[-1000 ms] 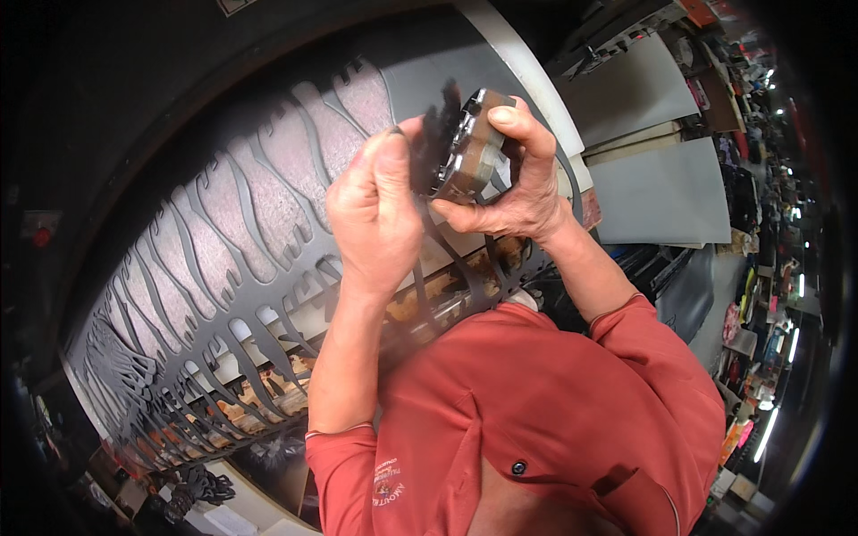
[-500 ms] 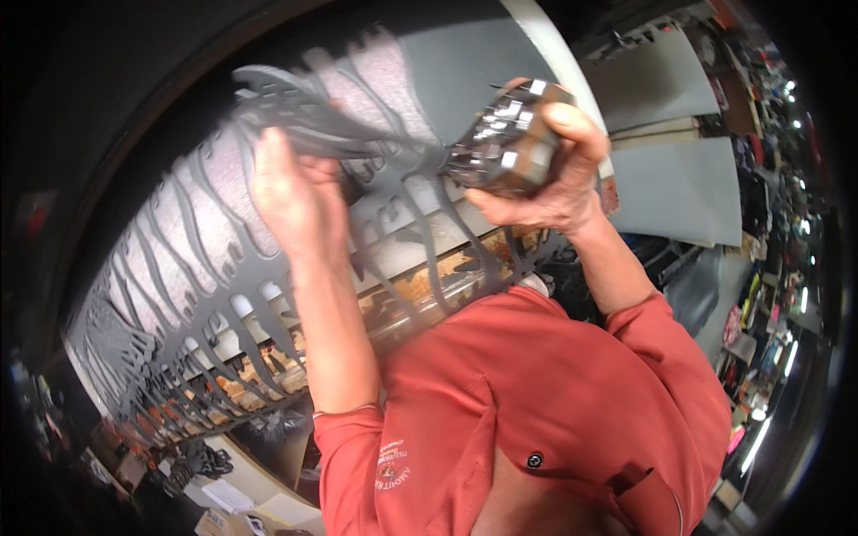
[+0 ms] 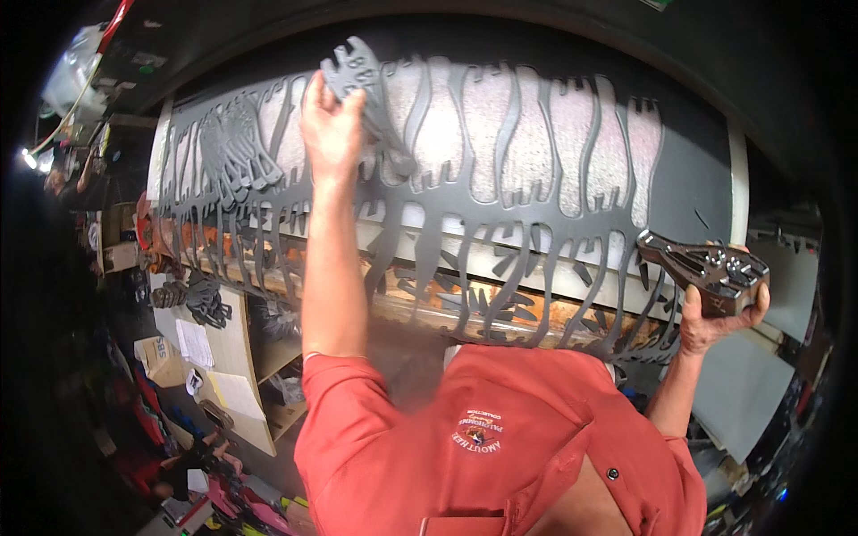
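Note:
In my raised left hand, closed thumb to fingers, are grey sole-shaped cut-outs with notched ends. They hang over a dark grey sheet full of sole-shaped holes. Through the holes shows a pale speckled board. At the right, my right hand grips a dark metal cutting die from below, its narrow end pointing left. A fanned pile of similar cut-outs lies on the sheet at the left.
The sheet's cut strips drape over the front ledge, with small grey scraps among them. On a side table at the left lie papers and a dark bundle of pieces. Grey sheets stand at the right. A dark overhang borders the far side.
My hands have moved apart: the left away with the cut-outs, the right out to the right with the die. The view has swung round, showing more of the sheet.

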A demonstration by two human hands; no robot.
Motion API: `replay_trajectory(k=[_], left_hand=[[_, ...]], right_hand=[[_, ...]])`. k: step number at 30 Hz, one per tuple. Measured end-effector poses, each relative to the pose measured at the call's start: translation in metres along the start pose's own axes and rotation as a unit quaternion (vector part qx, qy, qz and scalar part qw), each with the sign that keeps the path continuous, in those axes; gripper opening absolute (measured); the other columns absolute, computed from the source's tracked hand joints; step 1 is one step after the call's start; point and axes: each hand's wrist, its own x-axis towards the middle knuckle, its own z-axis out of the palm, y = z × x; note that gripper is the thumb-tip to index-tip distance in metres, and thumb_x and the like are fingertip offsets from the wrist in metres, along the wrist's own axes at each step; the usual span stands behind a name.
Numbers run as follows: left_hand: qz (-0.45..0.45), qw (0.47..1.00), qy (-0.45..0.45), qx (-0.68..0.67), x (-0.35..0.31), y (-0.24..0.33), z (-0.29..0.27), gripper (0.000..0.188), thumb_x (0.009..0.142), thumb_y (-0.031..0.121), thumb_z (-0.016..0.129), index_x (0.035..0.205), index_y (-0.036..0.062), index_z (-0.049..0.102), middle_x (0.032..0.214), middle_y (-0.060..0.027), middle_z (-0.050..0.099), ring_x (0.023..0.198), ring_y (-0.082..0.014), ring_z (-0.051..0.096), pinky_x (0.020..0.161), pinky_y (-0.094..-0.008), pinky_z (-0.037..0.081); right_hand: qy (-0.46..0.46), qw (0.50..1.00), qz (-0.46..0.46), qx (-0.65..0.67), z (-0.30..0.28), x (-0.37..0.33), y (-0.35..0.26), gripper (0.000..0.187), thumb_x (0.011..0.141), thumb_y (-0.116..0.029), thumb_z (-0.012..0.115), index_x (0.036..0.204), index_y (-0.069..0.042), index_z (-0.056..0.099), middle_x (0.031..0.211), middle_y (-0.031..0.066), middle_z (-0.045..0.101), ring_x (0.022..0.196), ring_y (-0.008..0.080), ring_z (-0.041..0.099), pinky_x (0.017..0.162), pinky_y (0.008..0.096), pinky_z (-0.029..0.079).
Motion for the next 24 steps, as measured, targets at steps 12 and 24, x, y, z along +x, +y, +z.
replay_trajectory(k=[12,24], left_hand=[[0.264,0.666,0.089,0.692,0.106,-0.080,-0.191,0.041,0.093,0.027,0.073,0.123,-0.0002,0.076,0.127,-0.0276,0.070,0.117,-0.0435,0.065,0.108,-0.0506,0.050],[0.115,0.943,-0.253,0.182,-0.059,0.019,0.114,0.041,0.105,0.019,0.067,0.143,0.0056,0.066,0.145,-0.0161,0.067,0.138,-0.0262,0.060,0.120,-0.0401,0.043]], right_hand=[[0.010,0.993,0.054,-0.102,0.010,0.019,-0.020,0.114,0.067,-0.004,0.091,0.158,-0.016,0.025,0.145,0.0195,0.050,0.125,0.0320,0.061,0.102,0.0458,0.058],[-0.403,0.837,-0.250,-0.275,-0.022,0.134,-0.003,0.072,0.067,0.008,0.076,0.137,-0.008,0.064,0.137,0.0152,0.064,0.132,0.0352,0.061,0.110,0.0465,0.052]])
